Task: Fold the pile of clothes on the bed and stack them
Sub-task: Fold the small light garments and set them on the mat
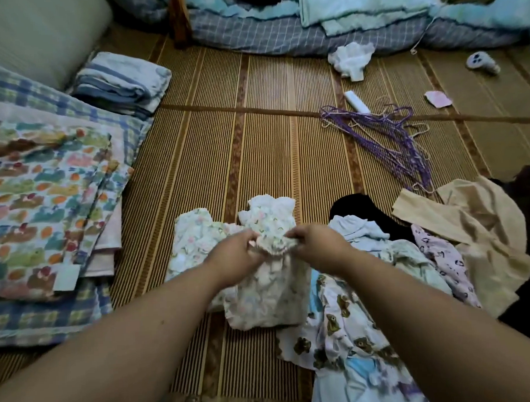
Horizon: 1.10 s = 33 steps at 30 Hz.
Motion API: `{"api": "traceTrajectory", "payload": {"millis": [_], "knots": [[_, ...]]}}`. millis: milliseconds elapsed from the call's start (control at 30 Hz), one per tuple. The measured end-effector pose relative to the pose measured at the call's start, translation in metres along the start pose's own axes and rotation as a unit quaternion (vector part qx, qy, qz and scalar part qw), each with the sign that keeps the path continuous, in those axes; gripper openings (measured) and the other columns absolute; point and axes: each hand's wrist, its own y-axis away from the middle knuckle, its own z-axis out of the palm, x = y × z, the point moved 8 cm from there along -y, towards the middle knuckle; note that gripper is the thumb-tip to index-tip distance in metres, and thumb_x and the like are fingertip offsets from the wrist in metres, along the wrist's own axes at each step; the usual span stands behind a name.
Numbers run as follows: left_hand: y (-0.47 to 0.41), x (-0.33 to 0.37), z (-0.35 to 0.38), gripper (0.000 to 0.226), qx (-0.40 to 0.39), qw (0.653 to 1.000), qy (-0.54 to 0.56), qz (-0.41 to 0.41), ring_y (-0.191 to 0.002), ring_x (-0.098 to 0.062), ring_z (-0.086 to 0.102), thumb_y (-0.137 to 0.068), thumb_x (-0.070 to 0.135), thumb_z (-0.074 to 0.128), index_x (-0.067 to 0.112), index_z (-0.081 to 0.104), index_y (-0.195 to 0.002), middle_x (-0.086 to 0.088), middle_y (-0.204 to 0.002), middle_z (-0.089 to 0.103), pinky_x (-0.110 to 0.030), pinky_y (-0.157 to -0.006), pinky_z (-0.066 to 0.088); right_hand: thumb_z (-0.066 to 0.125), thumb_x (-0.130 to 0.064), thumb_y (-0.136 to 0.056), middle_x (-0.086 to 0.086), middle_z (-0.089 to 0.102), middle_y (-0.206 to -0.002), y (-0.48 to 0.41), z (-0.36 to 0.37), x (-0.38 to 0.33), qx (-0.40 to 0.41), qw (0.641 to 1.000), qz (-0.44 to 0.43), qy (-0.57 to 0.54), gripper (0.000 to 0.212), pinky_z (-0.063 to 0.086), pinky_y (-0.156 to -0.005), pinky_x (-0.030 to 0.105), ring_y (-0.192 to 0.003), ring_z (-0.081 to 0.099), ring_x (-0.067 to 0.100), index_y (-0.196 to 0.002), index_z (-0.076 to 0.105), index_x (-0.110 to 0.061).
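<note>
1. Head cam: left hand (234, 257) and right hand (319, 247) both pinch the floral garment (267, 292) by its gathered edge, fingers curled in.
2. It's draped on the woven mat (255, 140), touching the clothes pile (381, 256) on the right.

left hand (239, 256): bare | right hand (317, 247): bare | left forearm (142, 343): bare, one small dark spot | right forearm (414, 316): bare
</note>
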Motion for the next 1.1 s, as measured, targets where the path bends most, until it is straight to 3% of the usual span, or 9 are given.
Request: {"api": "traceTrajectory", "payload": {"millis": [267,433,633,700,733,800,833,1000,1100], "knots": [[-0.110,-0.031,-0.002,0.032,0.105,0.994,-0.036,0.005,-0.079,-0.010,0.057,-0.091,0.039,0.059,0.032,0.053,-0.122,0.004,-0.106,0.065,-0.023,-0.058,0.042,0.051,-0.010,-0.093,0.002,0.067,-0.114,-0.109,0.014,0.030,0.082,0.995,0.002,-0.048,0.033,0.046,-0.076,0.028,-0.100,0.061,0.020,-0.122,0.063,-0.019],[-0.126,-0.046,0.018,0.078,0.156,0.965,-0.190,0.091,-0.138,-0.022,0.031,-0.082,0.037,0.069,0.042,0.024,-0.146,0.001,-0.154,0.029,-0.041,-0.107,0.034,0.061,-0.016,-0.089,0.001,0.051,-0.140,-0.133,0.037,0.053,0.178,0.983,-0.038,0.010,0.054,0.038,-0.101,0.032,-0.126,0.048,0.021,-0.141,0.046,-0.021],[-0.055,-0.055,0.084,0.078,-0.050,0.833,-0.406,0.373,-0.133,-0.024,0.046,-0.079,0.066,0.045,0.016,0.049,-0.139,-0.005,-0.139,0.054,-0.043,-0.108,0.033,0.048,-0.035,-0.085,0.002,0.072,-0.096,-0.064,0.111,0.052,0.089,0.930,-0.283,0.217,0.034,0.055,-0.073,0.036,-0.082,0.068,0.024,-0.099,0.072,-0.016],[-0.043,-0.083,0.107,0.090,-0.191,0.807,-0.442,0.343,-0.145,-0.024,0.023,-0.080,0.071,0.043,0.016,0.029,-0.149,-0.007,-0.155,0.031,-0.042,-0.116,0.014,0.048,-0.057,-0.084,0.006,0.060,-0.132,-0.050,0.145,0.076,-0.035,0.919,-0.273,0.281,0.061,0.047,-0.101,0.041,-0.119,0.058,0.023,-0.129,0.059,-0.017],[-0.043,-0.099,0.115,0.095,-0.247,0.799,-0.461,0.296,-0.148,-0.023,0.006,-0.080,0.072,0.043,0.018,0.014,-0.153,-0.006,-0.161,0.013,-0.040,-0.117,0.002,0.045,-0.067,-0.082,0.007,0.033,-0.154,-0.047,0.161,0.092,-0.111,0.922,-0.238,0.285,0.083,0.026,-0.114,0.043,-0.142,0.032,0.023,-0.147,0.037,-0.016],[-0.047,-0.116,0.124,0.094,-0.257,0.798,-0.497,0.223,-0.147,-0.020,-0.012,-0.085,0.063,0.047,0.020,-0.001,-0.153,-0.003,-0.161,-0.008,-0.039,-0.116,-0.008,0.043,-0.079,-0.077,0.000,-0.020,-0.155,-0.042,0.185,0.114,-0.210,0.912,-0.173,0.307,0.109,-0.006,-0.115,0.042,-0.144,-0.021,0.020,-0.153,-0.006,-0.019],[-0.050,-0.119,0.126,0.087,-0.242,0.806,-0.504,0.194,-0.147,-0.021,-0.013,-0.089,0.052,0.047,0.020,-0.003,-0.153,-0.005,-0.161,-0.011,-0.039,-0.116,-0.008,0.044,-0.076,-0.078,0.000,-0.031,-0.150,-0.044,0.190,0.115,-0.211,0.906,-0.162,0.330,0.110,-0.010,-0.113,0.044,-0.140,-0.030,0.020,-0.151,-0.015,-0.020],[-0.057,-0.114,0.133,0.060,-0.220,0.845,-0.475,0.111,-0.148,-0.022,-0.005,-0.100,0.034,0.029,0.018,0.006,-0.154,-0.007,-0.162,-0.004,-0.039,-0.118,-0.002,0.037,-0.035,-0.098,0.000,-0.017,-0.160,-0.048,0.190,0.109,-0.216,0.918,-0.101,0.317,0.070,0.001,-0.116,0.052,-0.147,-0.018,0.024,-0.154,-0.003,-0.023],[-0.050,-0.104,0.124,0.050,-0.266,0.880,-0.389,0.067,-0.142,-0.025,0.025,-0.098,0.034,0.038,0.021,0.034,-0.146,-0.006,-0.158,0.023,-0.035,-0.112,0.023,0.039,-0.028,-0.098,0.005,0.022,-0.159,-0.042,0.167,0.100,-0.259,0.936,-0.065,0.230,0.051,0.024,-0.112,0.047,-0.145,0.021,0.024,-0.148,0.031,-0.024]]}}
